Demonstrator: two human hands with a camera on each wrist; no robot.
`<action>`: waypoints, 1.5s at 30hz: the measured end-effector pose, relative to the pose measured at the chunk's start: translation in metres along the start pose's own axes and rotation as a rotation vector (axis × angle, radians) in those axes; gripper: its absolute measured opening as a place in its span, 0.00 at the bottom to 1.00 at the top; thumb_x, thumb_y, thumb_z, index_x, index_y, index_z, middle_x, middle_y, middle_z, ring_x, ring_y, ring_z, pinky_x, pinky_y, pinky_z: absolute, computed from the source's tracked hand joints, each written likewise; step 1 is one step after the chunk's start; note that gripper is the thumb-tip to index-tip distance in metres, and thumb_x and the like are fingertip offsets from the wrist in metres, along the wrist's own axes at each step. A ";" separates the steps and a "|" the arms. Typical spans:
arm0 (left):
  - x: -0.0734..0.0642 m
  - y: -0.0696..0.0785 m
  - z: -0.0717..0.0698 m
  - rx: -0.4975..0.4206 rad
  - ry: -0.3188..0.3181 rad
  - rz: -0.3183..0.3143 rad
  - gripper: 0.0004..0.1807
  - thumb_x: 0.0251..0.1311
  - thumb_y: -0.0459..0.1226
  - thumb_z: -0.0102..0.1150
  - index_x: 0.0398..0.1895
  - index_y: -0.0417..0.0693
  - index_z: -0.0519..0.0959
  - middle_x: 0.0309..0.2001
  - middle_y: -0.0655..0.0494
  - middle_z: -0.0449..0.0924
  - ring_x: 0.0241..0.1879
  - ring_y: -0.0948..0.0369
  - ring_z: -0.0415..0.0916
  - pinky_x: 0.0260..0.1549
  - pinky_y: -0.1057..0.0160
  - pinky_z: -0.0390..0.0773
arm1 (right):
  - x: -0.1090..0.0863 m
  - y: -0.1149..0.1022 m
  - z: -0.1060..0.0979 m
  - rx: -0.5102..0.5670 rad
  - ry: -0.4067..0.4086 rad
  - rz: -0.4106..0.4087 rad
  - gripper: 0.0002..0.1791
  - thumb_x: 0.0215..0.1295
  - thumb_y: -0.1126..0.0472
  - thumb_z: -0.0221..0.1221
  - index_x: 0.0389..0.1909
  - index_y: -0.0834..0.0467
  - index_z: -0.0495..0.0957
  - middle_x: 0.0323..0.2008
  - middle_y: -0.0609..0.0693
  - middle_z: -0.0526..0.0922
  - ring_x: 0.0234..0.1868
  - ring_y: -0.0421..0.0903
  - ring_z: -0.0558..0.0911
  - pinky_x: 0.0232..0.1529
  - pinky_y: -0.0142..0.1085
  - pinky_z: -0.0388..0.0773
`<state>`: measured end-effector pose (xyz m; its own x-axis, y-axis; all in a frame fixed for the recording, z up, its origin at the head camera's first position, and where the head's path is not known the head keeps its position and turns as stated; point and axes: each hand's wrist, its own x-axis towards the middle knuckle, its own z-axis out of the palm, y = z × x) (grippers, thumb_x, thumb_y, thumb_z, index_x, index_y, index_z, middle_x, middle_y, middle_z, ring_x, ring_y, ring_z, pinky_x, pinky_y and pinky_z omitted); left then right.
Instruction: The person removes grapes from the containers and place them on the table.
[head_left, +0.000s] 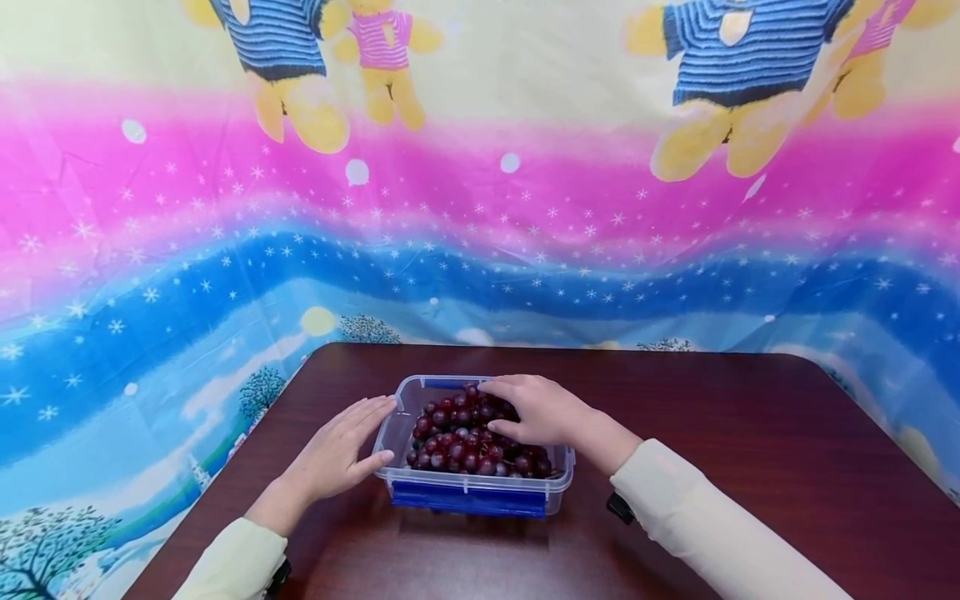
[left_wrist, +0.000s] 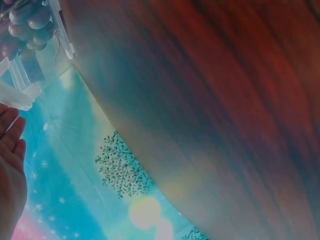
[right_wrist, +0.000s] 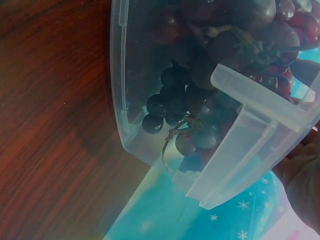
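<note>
A clear plastic container [head_left: 468,498] with blue clips stands on the table, and bunches of dark red grapes [head_left: 457,446] fill most of it. At its left side, my left hand [head_left: 337,450] has its fingers straight, the fingertips touching the rim and the thumb near the front left corner. Over the right part of the container, my right hand [head_left: 543,410] reaches in with thumb and fingers spread above the grapes. Its fingertips meet the grapes at the back. In the right wrist view, the container wall partly covers the grapes [right_wrist: 205,135] and the hand [right_wrist: 302,180].
The dark wooden table [head_left: 712,450] extends on both sides of the container. Behind it hangs a printed cloth [head_left: 465,200] with bears and snowflakes. Both sleeves are pale, with a dark strap device [head_left: 621,507] under the right cuff.
</note>
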<state>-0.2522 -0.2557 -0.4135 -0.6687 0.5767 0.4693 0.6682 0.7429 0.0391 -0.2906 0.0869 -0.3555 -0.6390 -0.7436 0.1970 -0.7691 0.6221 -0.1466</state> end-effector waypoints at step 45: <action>0.002 -0.003 0.000 -0.014 0.026 0.033 0.38 0.60 0.53 0.60 0.67 0.39 0.68 0.66 0.45 0.69 0.65 0.48 0.65 0.70 0.66 0.42 | 0.027 0.004 0.008 -0.069 -0.200 0.076 0.38 0.60 0.47 0.66 0.68 0.57 0.67 0.61 0.53 0.69 0.56 0.48 0.75 0.53 0.41 0.76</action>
<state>-0.2556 -0.2568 -0.4126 -0.6377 0.5913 0.4936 0.6941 0.7190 0.0355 -0.3106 0.0675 -0.3587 -0.6900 -0.7237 -0.0095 -0.7205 0.6882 -0.0852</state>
